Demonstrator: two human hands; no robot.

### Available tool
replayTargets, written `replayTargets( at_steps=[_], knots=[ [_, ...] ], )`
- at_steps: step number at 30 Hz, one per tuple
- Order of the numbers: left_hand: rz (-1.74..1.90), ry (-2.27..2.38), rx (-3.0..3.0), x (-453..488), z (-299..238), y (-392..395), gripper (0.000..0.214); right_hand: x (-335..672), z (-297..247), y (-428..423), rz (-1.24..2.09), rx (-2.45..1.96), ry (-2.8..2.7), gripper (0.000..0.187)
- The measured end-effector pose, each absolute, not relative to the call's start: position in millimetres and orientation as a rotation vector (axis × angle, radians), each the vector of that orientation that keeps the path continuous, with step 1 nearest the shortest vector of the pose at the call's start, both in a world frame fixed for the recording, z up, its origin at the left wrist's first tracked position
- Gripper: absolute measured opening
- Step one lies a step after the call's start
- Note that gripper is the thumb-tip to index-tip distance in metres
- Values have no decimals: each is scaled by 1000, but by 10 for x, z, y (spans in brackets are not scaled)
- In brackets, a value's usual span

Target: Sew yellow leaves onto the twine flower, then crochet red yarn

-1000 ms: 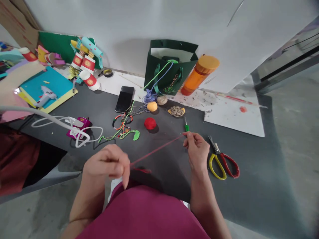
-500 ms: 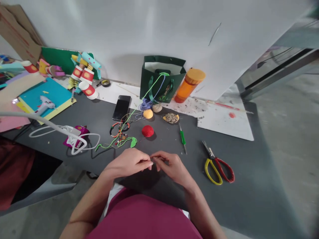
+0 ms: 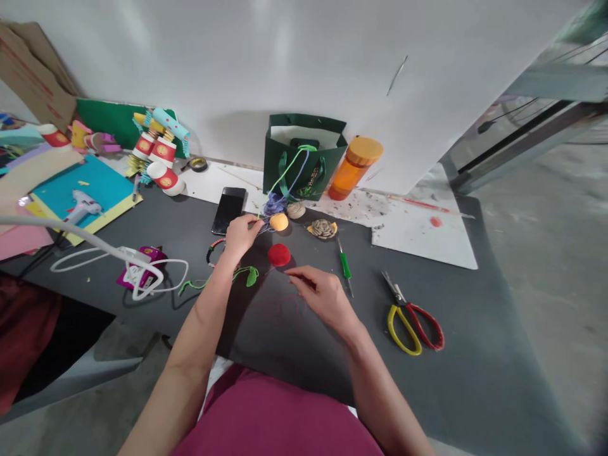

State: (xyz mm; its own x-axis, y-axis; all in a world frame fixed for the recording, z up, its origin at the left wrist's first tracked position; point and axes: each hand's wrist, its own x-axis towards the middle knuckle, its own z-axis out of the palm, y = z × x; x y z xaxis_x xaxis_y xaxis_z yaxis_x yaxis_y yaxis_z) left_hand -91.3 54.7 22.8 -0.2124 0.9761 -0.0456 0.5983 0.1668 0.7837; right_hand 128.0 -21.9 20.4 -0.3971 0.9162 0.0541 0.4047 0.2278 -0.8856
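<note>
My left hand [image 3: 243, 237] reaches over the bracelets, fingertips pinched on the green yarn [image 3: 284, 174] that runs down from the dark green paper bag [image 3: 272, 158]. Below my wrist lies a green leaf-shaped yarn piece [image 3: 251, 277]. Close to the red yarn ball [image 3: 278, 255], my right hand [image 3: 323, 292] holds its thumb and forefinger together; what is between them is too fine to make out. A beaded bracelet [image 3: 209, 253] is partly covered by my left hand. Beyond the fingers sit a yellow ball [image 3: 278, 221], a beige ball [image 3: 296, 210] and purple yarn [image 3: 275, 204].
Right of my hands lie a green-handled tool [image 3: 345, 266] and scissors [image 3: 401, 310] with yellow and red handles. A phone [image 3: 228, 210], an orange jar [image 3: 354, 170] and a grey flower [image 3: 323, 228] are farther back. White cable [image 3: 118, 253] loops at left, before a glue gun [image 3: 84, 206].
My hands, earlier together near the table's front, are now apart. The left has moved forward and left to the yarn; the right has shifted slightly forward beside the red ball.
</note>
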Motion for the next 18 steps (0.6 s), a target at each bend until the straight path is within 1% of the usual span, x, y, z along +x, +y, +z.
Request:
replayTargets(
  at_steps=[2,4,5,6,8,9,11,13,14,16,18],
  knots=[
    [876,1718,1444,-878,286,507,24,1135,168,-101,1237,-1214,-1749,27],
    [880,1556,1408,-835,393,428,31,958,128,26,1375,-1190,-1569,41],
    [879,1485,1397,-817,457,383,34,870,114,82,1458,-1150,-1504,45],
    [877,1383,1375,-806,523,342,36,792,109,128,1543,-1090,-1467,43],
    [890,1036,1204,-806,639,282,42,691,132,184,1710,-948,-1492,32],
    [908,969,1148,-819,679,268,43,676,163,198,1787,-883,-1534,32],
    [1047,954,1061,-867,711,265,42,711,259,219,1853,-805,-1571,38],
    [1170,1019,1020,-926,682,269,43,805,376,262,1768,-804,-1488,41],
    [1163,1046,1026,-953,655,264,46,859,431,298,1692,-805,-1428,42],
    [982,1040,1079,-997,597,231,51,955,515,392,1512,-808,-1321,41],
    [768,1008,1143,-1020,563,182,46,1014,552,486,1276,-861,-1205,38]
  ],
)
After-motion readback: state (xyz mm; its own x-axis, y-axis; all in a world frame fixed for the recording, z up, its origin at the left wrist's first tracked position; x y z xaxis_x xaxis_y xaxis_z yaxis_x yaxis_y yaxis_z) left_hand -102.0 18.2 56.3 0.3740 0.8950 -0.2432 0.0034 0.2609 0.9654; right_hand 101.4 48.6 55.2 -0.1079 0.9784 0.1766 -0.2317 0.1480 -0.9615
